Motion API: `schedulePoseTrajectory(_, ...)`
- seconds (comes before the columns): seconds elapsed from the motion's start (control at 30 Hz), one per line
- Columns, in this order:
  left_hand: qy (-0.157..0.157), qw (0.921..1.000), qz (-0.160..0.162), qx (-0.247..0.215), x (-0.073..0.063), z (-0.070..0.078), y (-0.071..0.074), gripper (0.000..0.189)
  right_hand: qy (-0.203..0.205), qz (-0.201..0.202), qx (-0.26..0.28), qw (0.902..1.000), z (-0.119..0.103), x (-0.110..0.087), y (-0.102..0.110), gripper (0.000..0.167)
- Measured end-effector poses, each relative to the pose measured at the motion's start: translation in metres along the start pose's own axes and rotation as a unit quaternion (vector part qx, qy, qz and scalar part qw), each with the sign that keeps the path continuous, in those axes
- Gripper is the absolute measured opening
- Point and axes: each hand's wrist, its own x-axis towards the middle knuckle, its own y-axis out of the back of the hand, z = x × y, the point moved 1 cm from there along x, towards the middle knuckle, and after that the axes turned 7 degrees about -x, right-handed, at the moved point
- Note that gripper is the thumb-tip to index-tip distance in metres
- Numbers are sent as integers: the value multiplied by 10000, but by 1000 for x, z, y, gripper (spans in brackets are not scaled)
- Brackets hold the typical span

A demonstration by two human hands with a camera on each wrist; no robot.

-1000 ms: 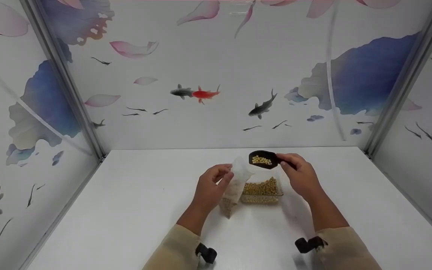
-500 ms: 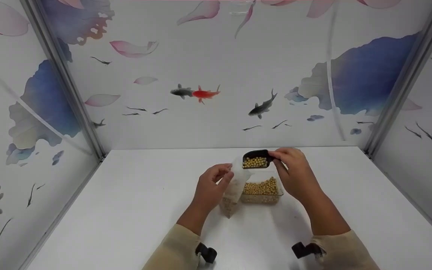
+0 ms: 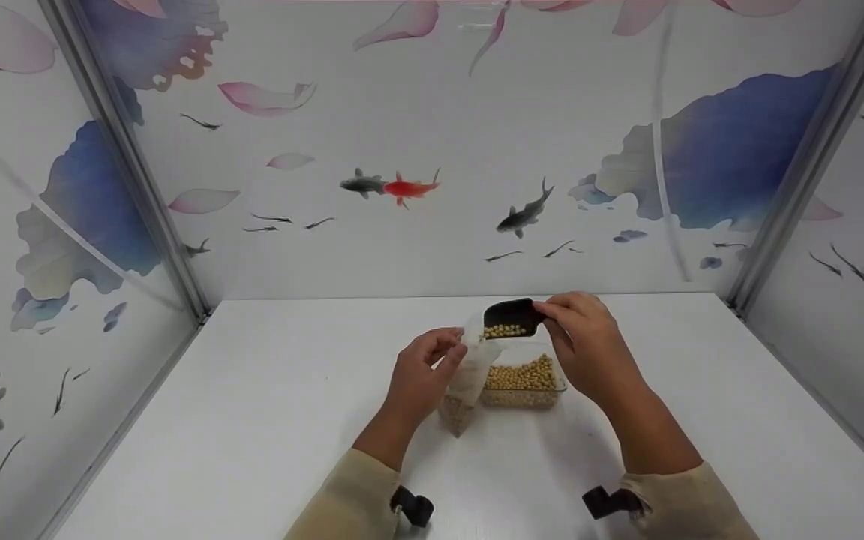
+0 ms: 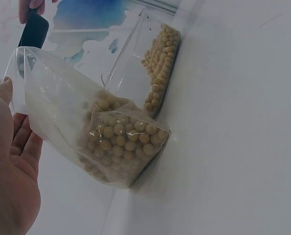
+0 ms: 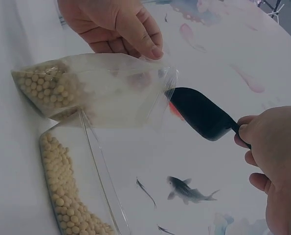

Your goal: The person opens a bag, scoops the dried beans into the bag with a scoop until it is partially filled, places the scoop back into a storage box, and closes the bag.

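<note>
My left hand (image 3: 424,373) pinches the upper edge of a clear plastic bag (image 3: 469,375) and holds it upright. Soybeans (image 4: 121,137) fill the bag's lower part, seen through its side in the left wrist view. In my right hand (image 3: 589,345) is the handle of a black scoop (image 5: 204,115), gripped between thumb and fingers. The scoop is tipped to the left, its lip at the bag's mouth in the right wrist view. Some beans (image 3: 505,330) lie along its lower side. Just below the scoop stands a clear rectangular container (image 3: 526,397) of soybeans, close beside the bag.
All of this is on a white table (image 3: 252,420). A white back wall (image 3: 432,255) printed with fish and petals rises behind it, with side panels and metal posts (image 3: 132,165) at both corners.
My right hand has moved left with the scoop, bringing it to the bag's mouth and tilting it. Fewer beans show in the scoop than half a second ago. My left hand stays put.
</note>
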Motion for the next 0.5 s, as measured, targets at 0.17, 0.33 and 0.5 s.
schedulePoseTrajectory(0.17, -70, 10000, -39, 26, 0, -3, 0, 18, 77, 24, -45, 10000, 0, 0, 1, 28)
schedulePoseTrajectory(0.33, -100, 9999, -20, 59, 0, -3, 0, 18, 83, -6, -88, 9999, -1, 0, 3, 28)
schedulePoseTrajectory(0.5, -85, 9999, -3, 88, 0, -3, 0, 17, 39, -26, -93, 9999, 1, 1, 4, 27)
